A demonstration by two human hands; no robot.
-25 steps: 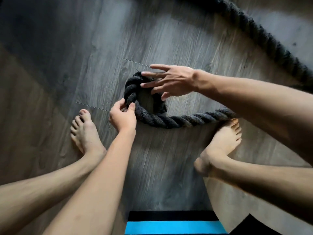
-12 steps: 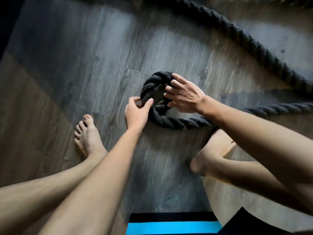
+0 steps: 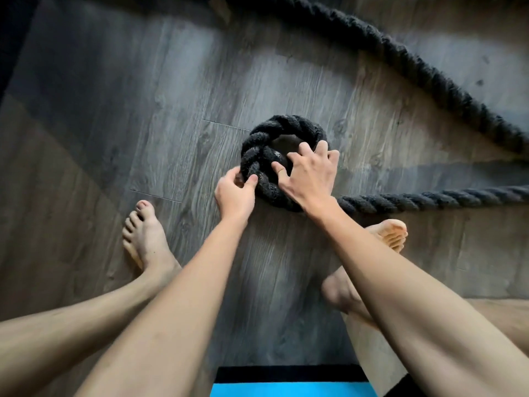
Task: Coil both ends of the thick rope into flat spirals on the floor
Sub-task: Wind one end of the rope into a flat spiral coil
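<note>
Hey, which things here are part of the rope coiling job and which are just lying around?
Job: thick rope, coiled once; left hand pinching it; right hand holding it.
Lying about: blue mat at the near edge.

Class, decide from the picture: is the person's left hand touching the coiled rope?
Touching. The head view shows the left hand pinching the near-left edge of the rope coil between thumb and fingers.

Grey wood-plank floor (image 3: 160, 116) (patchy light)

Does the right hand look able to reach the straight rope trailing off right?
Probably yes: the right hand holds the coil, and the straight run lies uncovered just beside its wrist.
</note>
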